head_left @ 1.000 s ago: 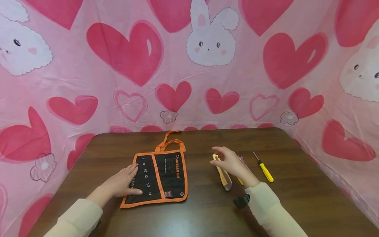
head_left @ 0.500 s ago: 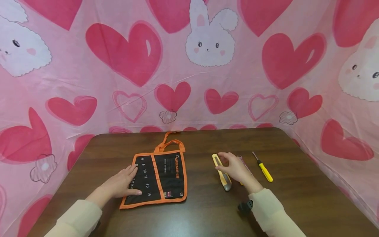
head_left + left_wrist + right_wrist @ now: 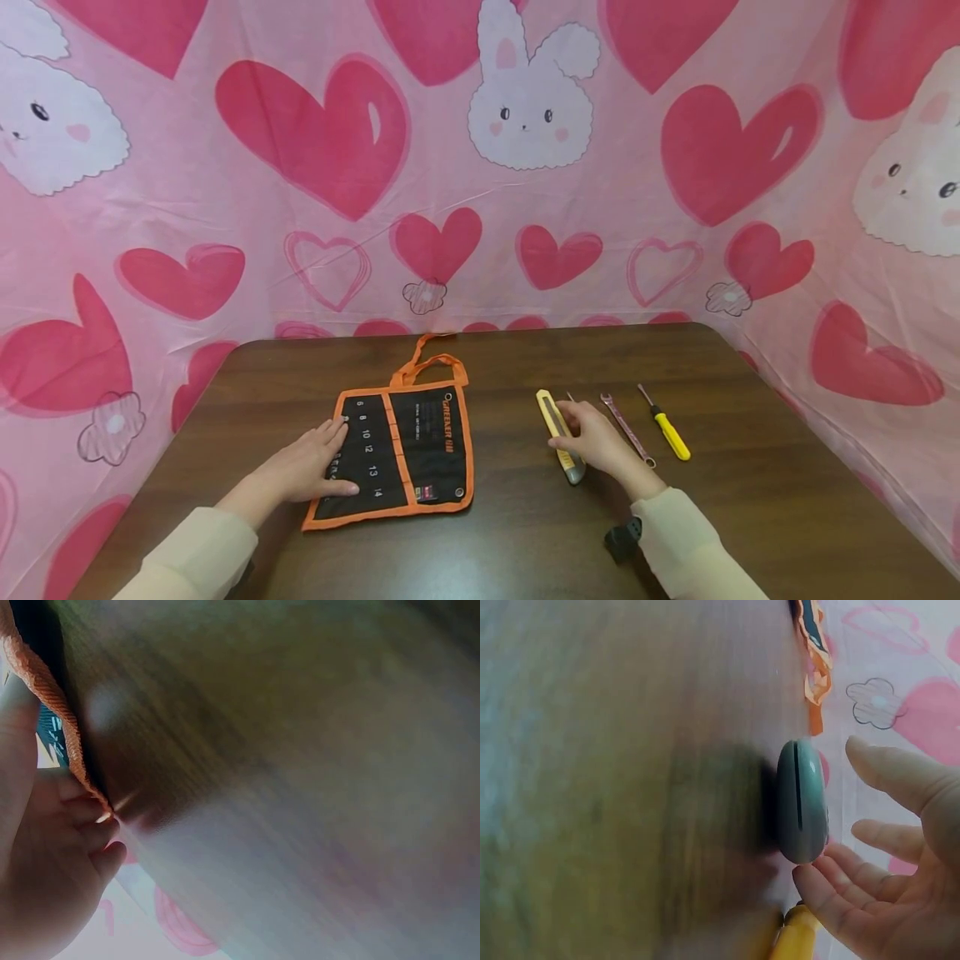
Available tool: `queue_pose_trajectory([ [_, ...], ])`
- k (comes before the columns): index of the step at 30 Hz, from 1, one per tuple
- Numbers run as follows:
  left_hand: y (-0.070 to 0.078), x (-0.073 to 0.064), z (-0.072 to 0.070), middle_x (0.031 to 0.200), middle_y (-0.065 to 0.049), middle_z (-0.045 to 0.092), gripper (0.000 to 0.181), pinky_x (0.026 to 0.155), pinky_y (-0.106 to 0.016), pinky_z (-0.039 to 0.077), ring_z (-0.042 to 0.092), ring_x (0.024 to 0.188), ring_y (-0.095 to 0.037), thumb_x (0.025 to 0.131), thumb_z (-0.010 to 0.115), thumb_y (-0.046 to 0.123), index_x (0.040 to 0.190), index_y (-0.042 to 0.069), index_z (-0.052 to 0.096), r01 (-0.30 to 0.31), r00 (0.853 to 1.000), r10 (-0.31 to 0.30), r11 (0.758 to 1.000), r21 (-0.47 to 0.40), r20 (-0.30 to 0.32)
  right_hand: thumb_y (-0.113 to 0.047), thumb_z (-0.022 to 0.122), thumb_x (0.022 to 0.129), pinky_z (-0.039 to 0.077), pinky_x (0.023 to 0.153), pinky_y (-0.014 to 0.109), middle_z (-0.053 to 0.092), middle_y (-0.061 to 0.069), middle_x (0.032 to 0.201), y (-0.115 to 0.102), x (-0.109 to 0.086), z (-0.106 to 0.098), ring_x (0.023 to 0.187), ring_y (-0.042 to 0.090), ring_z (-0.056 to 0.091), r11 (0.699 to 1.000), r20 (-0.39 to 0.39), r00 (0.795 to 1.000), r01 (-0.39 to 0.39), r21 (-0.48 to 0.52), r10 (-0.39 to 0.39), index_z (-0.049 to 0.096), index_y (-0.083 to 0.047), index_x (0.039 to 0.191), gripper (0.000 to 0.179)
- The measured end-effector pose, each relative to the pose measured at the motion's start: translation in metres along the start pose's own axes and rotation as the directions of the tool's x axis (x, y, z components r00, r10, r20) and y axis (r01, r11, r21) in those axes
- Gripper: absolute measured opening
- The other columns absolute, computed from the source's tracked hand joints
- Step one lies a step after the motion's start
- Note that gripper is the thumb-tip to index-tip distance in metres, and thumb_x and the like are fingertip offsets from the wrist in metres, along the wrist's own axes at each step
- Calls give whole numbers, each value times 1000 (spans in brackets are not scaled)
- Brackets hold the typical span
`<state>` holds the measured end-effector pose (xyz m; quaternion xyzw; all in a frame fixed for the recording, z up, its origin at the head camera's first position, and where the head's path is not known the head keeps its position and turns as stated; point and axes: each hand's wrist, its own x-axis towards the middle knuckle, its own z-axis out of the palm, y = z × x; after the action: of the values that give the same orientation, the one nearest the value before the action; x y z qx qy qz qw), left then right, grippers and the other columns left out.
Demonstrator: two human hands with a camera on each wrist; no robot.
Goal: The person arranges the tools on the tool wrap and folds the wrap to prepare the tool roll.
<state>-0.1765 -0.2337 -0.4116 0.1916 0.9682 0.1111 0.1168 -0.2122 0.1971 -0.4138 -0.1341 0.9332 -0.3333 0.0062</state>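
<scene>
**Left hand (image 3: 303, 462) flat on the black tool pouch (image 3: 397, 454), right hand (image 3: 600, 437) loose about the yellow utility knife (image 3: 552, 421)**

In the head view, my left hand rests palm down, fingers extended, on the left part of the orange-edged pouch, left of centre in the lower half. My right hand, right of centre, has its thumb and fingertips at the knife, without closing round it. A thin metal tip (image 3: 569, 397) shows just above those fingers; a wrench (image 3: 627, 429) and a yellow-handled screwdriver (image 3: 670, 429) lie farther right on the brown table (image 3: 480, 550).

In the left wrist view, my hand and the orange edging fill the left margin.

In the right wrist view, the knife's grey end stands right of centre. My thumb is apart from it; my lower fingers are right beside it, and I cannot tell whether they touch. A yellow handle (image 3: 796, 937) shows at bottom.
</scene>
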Motion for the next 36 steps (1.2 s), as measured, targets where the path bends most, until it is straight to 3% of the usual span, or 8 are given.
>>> queue_pose_trajectory([
  [17,-1,-1,0,142,-30,26,107,103,-55,22,23,130,-45,69,64,65,136,-12,33,2,1000,-2,1000,-12,0,-17,81,69,48,68,38,58,9,90,-1,4,2,77,20,53,994,81,994,-62,-90,69,51,6,123,66],
  [27,0,0,0,143,-29,26,108,102,-55,24,23,130,-44,68,64,65,137,-11,31,18,1000,-18,1000,-15,-1,-15,81,69,46,58,32,55,5,76,-7,7,1,67,17,50,986,108,990,-75,-151,92,59,5,102,44],
  [36,-2,1,1,143,-29,26,108,102,-55,24,23,130,-44,68,63,67,137,-10,31,11,1000,-11,1000,-4,-2,-7,79,69,44,55,31,54,4,74,-9,6,4,64,16,51,995,95,994,-40,-96,49,57,2,103,42],
])
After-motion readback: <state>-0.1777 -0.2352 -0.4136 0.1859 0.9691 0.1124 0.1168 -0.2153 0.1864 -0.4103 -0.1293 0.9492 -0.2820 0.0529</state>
